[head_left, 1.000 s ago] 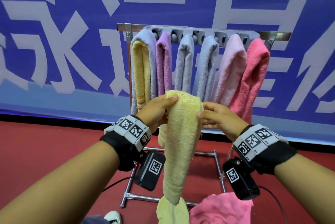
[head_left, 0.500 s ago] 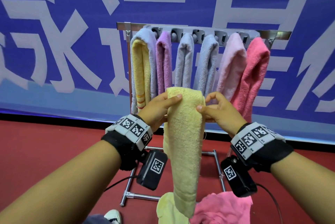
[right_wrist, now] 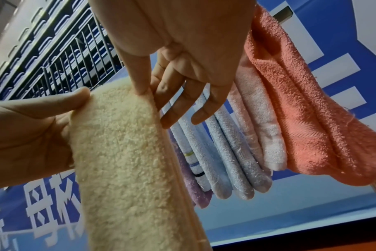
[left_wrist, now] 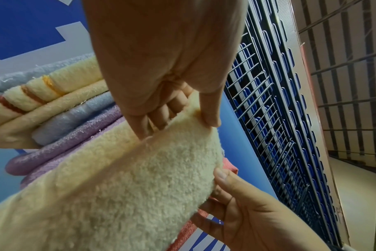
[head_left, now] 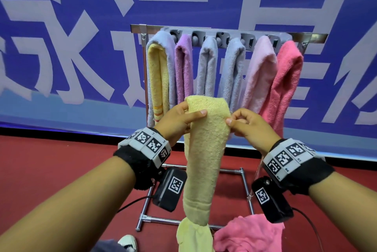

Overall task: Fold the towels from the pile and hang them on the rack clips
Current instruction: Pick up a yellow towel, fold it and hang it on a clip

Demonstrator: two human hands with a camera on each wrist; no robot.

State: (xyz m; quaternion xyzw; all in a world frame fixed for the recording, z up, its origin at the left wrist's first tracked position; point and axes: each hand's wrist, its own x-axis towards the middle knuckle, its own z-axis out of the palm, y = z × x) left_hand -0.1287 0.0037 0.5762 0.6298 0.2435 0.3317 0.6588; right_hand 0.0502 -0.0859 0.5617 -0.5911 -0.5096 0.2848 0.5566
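**Yellow towel held up in front of the loaded rack**

While both hands hold it by its folded top, the pale yellow towel [head_left: 204, 149] hangs as a long narrow strip directly in front of the towel rack [head_left: 228, 33], its top edge level with the lower ends of the towels already hung there. The left hand [head_left: 177, 123] grips the towel's left edge, thumb lying across the front and the fingers [left_wrist: 161, 117] curled behind the cloth. The right hand [head_left: 247, 127] pinches the right edge between thumb and forefinger; in the right wrist view its other fingers [right_wrist: 182, 101] stand loosely apart behind the towel, touching nothing that can be made out.

On the rack, from its left end to its right, hang a grey-blue towel [head_left: 163, 47] wrapped round a striped yellow towel [head_left: 157, 76], a purple towel [head_left: 184, 68], two more grey-blue ones, a light pink towel [head_left: 261, 72] and a deep pink towel [head_left: 285, 82]. The grey clip bar [head_left: 222, 37] shows above them.

Below the rack, in front of its base, the yellow towel's lower end reaches a second crumpled yellow cloth [head_left: 191, 237], and a loose pink towel [head_left: 248, 235] lies just right of that. The floor [head_left: 51, 170] is red, and a blue banner [head_left: 61, 27] with white characters stands behind the rack.
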